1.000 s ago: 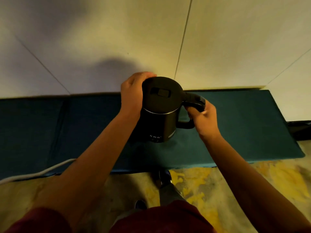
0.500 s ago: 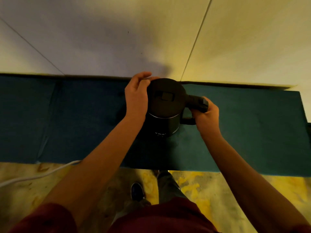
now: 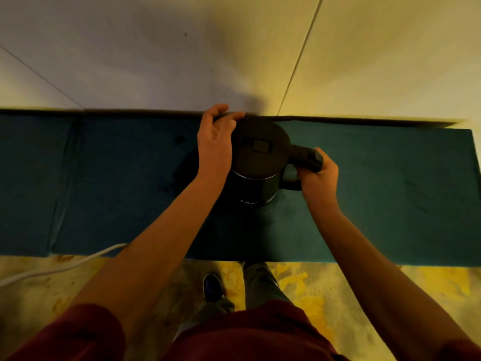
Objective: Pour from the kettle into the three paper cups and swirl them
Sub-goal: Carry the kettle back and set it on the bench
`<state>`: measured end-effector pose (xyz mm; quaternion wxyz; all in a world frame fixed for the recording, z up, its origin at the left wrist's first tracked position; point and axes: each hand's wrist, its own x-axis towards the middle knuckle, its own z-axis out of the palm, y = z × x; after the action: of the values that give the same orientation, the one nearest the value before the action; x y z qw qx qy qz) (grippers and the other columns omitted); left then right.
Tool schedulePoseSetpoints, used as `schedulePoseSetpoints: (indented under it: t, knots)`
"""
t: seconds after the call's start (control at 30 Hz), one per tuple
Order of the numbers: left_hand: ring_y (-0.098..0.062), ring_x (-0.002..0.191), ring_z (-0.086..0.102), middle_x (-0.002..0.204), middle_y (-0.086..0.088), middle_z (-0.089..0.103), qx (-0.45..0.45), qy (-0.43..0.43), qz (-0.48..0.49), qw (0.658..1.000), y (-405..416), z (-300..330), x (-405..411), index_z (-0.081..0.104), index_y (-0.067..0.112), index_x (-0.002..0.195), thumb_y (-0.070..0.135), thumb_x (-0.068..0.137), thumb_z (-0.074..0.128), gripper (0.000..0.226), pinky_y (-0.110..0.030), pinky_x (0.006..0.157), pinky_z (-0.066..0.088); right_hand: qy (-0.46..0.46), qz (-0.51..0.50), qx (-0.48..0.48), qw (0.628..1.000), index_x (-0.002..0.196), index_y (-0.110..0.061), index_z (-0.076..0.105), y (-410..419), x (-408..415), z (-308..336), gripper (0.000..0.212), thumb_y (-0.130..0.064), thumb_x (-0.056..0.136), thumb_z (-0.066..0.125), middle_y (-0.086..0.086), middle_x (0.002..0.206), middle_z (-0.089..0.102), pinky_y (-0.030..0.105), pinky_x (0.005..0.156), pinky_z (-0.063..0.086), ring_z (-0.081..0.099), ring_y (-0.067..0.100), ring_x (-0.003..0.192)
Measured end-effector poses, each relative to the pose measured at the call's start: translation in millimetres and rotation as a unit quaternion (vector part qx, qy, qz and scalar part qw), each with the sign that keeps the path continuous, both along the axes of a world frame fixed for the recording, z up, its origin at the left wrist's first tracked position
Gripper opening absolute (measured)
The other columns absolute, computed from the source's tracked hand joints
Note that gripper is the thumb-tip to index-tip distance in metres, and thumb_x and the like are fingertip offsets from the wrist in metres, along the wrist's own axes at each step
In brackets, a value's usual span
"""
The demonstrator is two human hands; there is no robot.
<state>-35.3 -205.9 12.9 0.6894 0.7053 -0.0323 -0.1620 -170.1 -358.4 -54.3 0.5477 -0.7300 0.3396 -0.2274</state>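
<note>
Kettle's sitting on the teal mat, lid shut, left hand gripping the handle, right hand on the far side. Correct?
Hands are swapped. In the head view the right hand grips the handle; the left hand rests on the kettle's far side. It does sit on the teal mat, lid shut.

The left hand covers the kettle's left flank, so the spout side can't be seen, and the small white print low on its body is too tiny to read. The right hand's fingers vanish behind the handle, and the white cable runs off the left edge.
</note>
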Motion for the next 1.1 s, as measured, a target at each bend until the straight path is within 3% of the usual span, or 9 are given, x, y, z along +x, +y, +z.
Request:
schedulePoseSetpoints:
  t: [0.17, 0.27, 0.37, 0.47, 0.6, 0.73, 0.9, 1.03, 1.1]
  knots:
    - [-0.036, 0.099, 0.066, 0.103, -0.005, 0.077, 0.006, -0.015, -0.014, 1.000, -2.1, -2.8, 10.8, 0.058, 0.012, 0.118, 0.010, 0.095, 0.051, 0.024, -0.046, 0.094, 0.055, -0.014, -0.007, 0.000, 1.000, 0.068, -0.009, 0.054, 8.7, 2.3, -3.0, 0.017, -0.007, 0.079, 0.067, -0.004, 0.061, 0.047, 0.021, 0.054, 0.037, 0.042, -0.001, 0.057]
    - [-0.028, 0.101, 0.070, 0.103, -0.009, 0.077, -0.005, -0.005, -0.019, 1.000, -2.6, -5.7, 18.0, 0.061, 0.007, 0.115, 0.009, 0.095, 0.053, 0.022, -0.047, 0.097, 0.054, -0.015, -0.001, 0.004, 1.000, 0.069, -0.006, 0.055, 9.3, 6.2, -4.9, 0.017, -0.003, 0.080, 0.068, -0.005, 0.062, 0.047, 0.016, 0.054, 0.036, 0.042, -0.004, 0.056]
    - [-0.024, 0.101, 0.071, 0.103, -0.014, 0.076, 0.001, -0.015, -0.012, 1.000, 2.8, -7.3, 18.2, 0.062, -0.003, 0.113, 0.005, 0.095, 0.053, 0.022, -0.039, 0.096, 0.055, -0.018, 0.015, 0.002, 1.000, 0.066, -0.014, 0.050, 15.2, 5.2, -7.4, 0.027, 0.000, 0.081, 0.068, -0.002, 0.061, 0.045, 0.018, 0.054, 0.035, 0.040, -0.002, 0.057]
    - [-0.025, 0.101, 0.071, 0.104, -0.018, 0.075, -0.010, -0.022, -0.016, 1.000, 3.3, -7.7, 19.1, 0.062, -0.008, 0.113, 0.001, 0.095, 0.053, 0.022, -0.031, 0.092, 0.056, -0.015, 0.010, 0.012, 1.000, 0.068, 0.001, 0.050, 17.7, 2.3, -8.4, 0.023, 0.006, 0.082, 0.068, 0.004, 0.063, 0.046, 0.024, 0.054, 0.036, 0.041, 0.006, 0.059]
    - [-0.026, 0.103, 0.070, 0.104, -0.021, 0.074, -0.017, -0.047, -0.025, 0.998, 7.3, -9.1, 13.7, 0.062, -0.011, 0.110, -0.002, 0.095, 0.051, 0.020, -0.034, 0.098, 0.053, -0.028, 0.025, 0.012, 0.999, 0.064, -0.023, 0.041, 21.9, -2.8, -8.2, 0.038, -0.001, 0.077, 0.068, -0.012, 0.058, 0.043, 0.016, 0.052, 0.033, 0.038, -0.003, 0.055]
    - [-0.028, 0.103, 0.071, 0.103, -0.019, 0.074, -0.025, -0.059, -0.010, 0.998, 13.8, -11.7, 1.1, 0.064, -0.009, 0.108, 0.000, 0.095, 0.052, 0.020, -0.043, 0.099, 0.053, -0.026, 0.036, -0.002, 0.999, 0.063, -0.028, 0.038, 23.6, -11.1, -7.0, 0.035, -0.011, 0.074, 0.067, -0.016, 0.055, 0.048, 0.014, 0.052, 0.030, 0.037, -0.005, 0.053]
    - [-0.023, 0.101, 0.071, 0.102, -0.015, 0.075, -0.010, -0.072, 0.009, 0.997, 7.5, -13.4, -12.7, 0.066, -0.006, 0.103, -0.002, 0.093, 0.052, 0.018, -0.037, 0.095, 0.055, -0.008, 0.032, 0.014, 0.999, 0.060, -0.022, 0.037, 11.9, -11.1, -6.9, 0.045, 0.013, 0.077, 0.061, -0.005, 0.056, 0.039, 0.009, 0.049, 0.035, 0.041, -0.007, 0.048]
    - [-0.019, 0.102, 0.071, 0.104, -0.012, 0.075, -0.007, -0.042, 0.029, 0.999, 12.3, -25.3, -26.1, 0.066, -0.004, 0.102, -0.003, 0.094, 0.051, 0.018, -0.033, 0.094, 0.055, 0.040, 0.055, -0.035, 0.997, 0.064, -0.007, 0.048, 6.0, -17.1, -13.7, 0.015, -0.003, 0.074, 0.057, -0.004, 0.058, 0.043, 0.012, 0.048, 0.030, 0.042, -0.003, 0.051]
    - [-0.018, 0.101, 0.071, 0.104, -0.012, 0.075, -0.008, -0.040, 0.035, 0.999, 13.2, -26.2, -24.0, 0.067, -0.004, 0.102, -0.002, 0.094, 0.051, 0.019, -0.032, 0.093, 0.056, 0.055, 0.059, -0.047, 0.996, 0.065, -0.005, 0.050, 5.9, -15.9, -14.0, 0.012, -0.004, 0.075, 0.057, -0.004, 0.059, 0.045, 0.015, 0.049, 0.030, 0.043, -0.002, 0.052]
